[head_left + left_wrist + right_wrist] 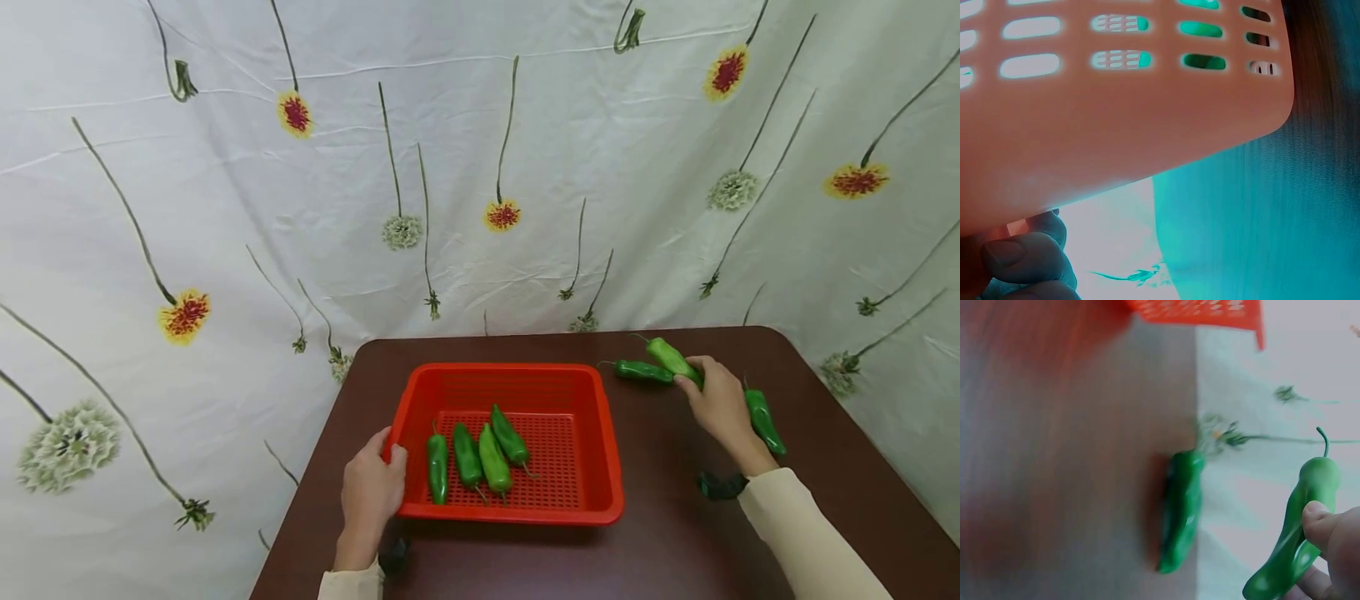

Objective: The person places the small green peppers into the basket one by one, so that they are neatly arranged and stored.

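Observation:
My left hand [373,486] grips the left rim of a red plastic basket [510,515]; in the left wrist view its curled fingers [1025,256] show below the slotted basket wall [1116,119]. Several green peppers lie on the basket's grid floor, among them a light green pepper [494,460] and a darker green pepper [437,468]. Right of the basket, my right hand [716,402] pinches a light green pepper [1304,528] between thumb and fingers, its stem pointing away from the hand. A dark green pepper [642,372] lies on the table just beside the held one.
Another green pepper [763,422] rests on the dark brown table [675,533], right of my right hand. A white cloth with printed flowers [465,150] hangs behind the table's far edge. Dark wrist straps [722,486] sit below the hands.

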